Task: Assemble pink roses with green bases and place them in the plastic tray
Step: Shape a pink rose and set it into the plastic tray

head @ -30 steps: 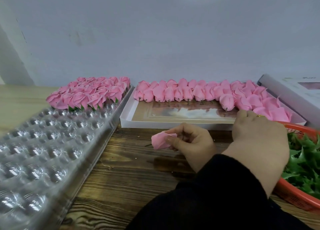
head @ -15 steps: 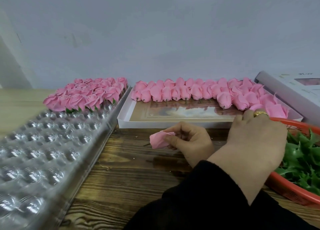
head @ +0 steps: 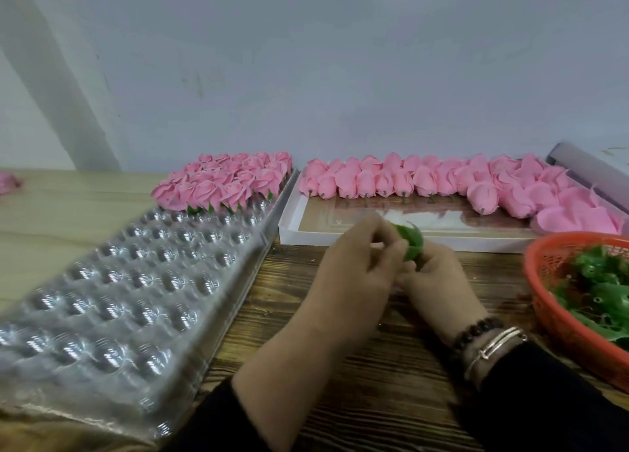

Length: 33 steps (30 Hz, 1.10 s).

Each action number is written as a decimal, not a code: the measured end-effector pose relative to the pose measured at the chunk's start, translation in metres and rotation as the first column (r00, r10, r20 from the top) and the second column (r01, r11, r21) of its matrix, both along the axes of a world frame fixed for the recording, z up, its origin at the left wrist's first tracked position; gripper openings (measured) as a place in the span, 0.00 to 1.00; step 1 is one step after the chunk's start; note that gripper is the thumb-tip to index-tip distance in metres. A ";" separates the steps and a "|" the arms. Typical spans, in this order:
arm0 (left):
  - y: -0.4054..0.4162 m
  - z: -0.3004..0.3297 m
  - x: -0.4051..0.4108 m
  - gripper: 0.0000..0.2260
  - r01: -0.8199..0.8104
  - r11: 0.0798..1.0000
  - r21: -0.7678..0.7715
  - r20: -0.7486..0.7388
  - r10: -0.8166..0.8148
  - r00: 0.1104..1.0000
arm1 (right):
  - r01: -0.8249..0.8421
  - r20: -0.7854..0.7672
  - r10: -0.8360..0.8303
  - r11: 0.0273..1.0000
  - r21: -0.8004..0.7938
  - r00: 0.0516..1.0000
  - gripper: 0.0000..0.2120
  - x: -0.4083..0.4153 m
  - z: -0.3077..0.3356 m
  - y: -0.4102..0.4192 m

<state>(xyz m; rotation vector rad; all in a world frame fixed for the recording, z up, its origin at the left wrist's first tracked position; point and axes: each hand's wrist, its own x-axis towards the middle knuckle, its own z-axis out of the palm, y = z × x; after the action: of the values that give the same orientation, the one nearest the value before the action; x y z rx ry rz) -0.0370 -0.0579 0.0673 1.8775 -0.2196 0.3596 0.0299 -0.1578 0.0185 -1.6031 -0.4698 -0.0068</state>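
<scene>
Green base (head: 412, 244) sits pinched between the curled fingers of the left hand (head: 357, 274) and right hand (head: 439, 281), close before the white box (head: 289, 228), probably so it seats squarely before going to the plastic tray (head: 136, 281).

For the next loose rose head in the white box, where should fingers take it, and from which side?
Pinch the rose head around its rounded pink body, coming from the near side and above. It lies on its side in the white box, stub pointing toward the person, with neighbours close on both sides.
</scene>
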 end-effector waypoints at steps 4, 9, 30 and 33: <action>0.024 -0.026 0.001 0.08 -0.083 0.927 -0.367 -0.095 0.051 0.994 | 0.065 0.010 -0.065 0.998 0.007 0.998 0.09 -0.002 -0.001 -0.008; 0.039 -0.041 0.010 0.09 -0.130 0.911 -0.392 -0.125 0.087 0.988 | 0.239 0.069 -0.243 0.969 0.061 0.968 0.10 -0.007 -0.003 -0.022; 0.033 -0.043 0.010 0.18 -0.072 0.993 -0.095 -0.115 0.061 0.992 | 0.140 0.240 -0.158 0.986 0.091 0.958 0.05 -0.027 0.009 -0.019; 0.030 -0.044 0.010 0.17 -0.046 0.997 -0.065 -0.123 0.038 0.992 | 0.193 0.334 -0.170 0.981 -0.036 0.927 0.05 -0.026 0.005 -0.018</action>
<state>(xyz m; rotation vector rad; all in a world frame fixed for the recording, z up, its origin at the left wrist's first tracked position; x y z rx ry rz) -0.0268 -0.0275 0.0229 1.8318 -0.0848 0.2765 0.0040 -0.1760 0.0237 -1.7157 -0.5821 -0.4101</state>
